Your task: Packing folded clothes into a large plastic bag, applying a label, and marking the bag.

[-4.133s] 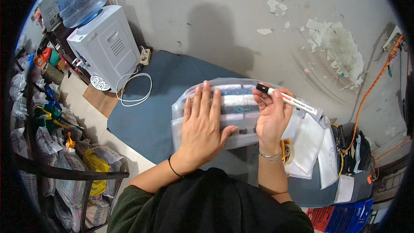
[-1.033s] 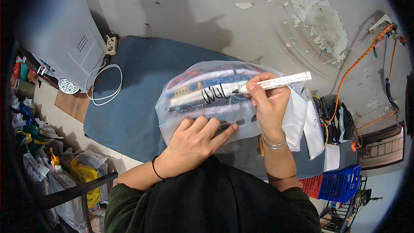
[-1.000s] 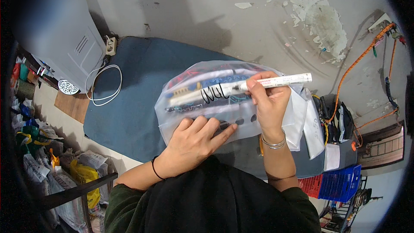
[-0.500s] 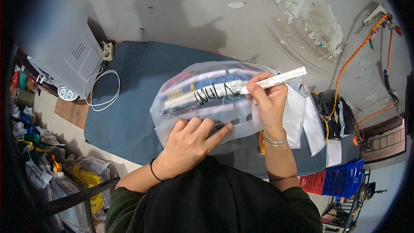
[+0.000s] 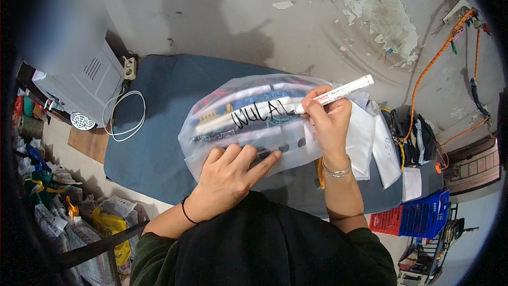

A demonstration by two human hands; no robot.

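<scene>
A clear frosted plastic bag [image 5: 241, 136] packed with folded fabric in white, blue, red and tan lies in front of me. Black handwritten letters [image 5: 259, 115] run across its upper side. My left hand [image 5: 227, 172] rests on the near edge of the bag, pressing it down with fingers bent and the thumb side stretched to the right. Pinched in my right hand [image 5: 332, 124] is a white marker pen [image 5: 346, 90], its tip down at the right end of the lettering. A metal bangle circles the right wrist, a thin dark band the left.
The bag lies on a grey-blue padded board [image 5: 153, 153]. White packages [image 5: 386, 151] sit to its right, near black cords. On the left stand a white appliance [image 5: 87, 74], a coiled white cable [image 5: 143, 114] and a power strip [image 5: 129, 68]. Filled bags crowd the lower left; crates [image 5: 423, 217] stand lower right.
More black strokes have appeared at the right end of the lettering. My right hand still holds the marker; the bag and left hand have shifted slightly left in view.
</scene>
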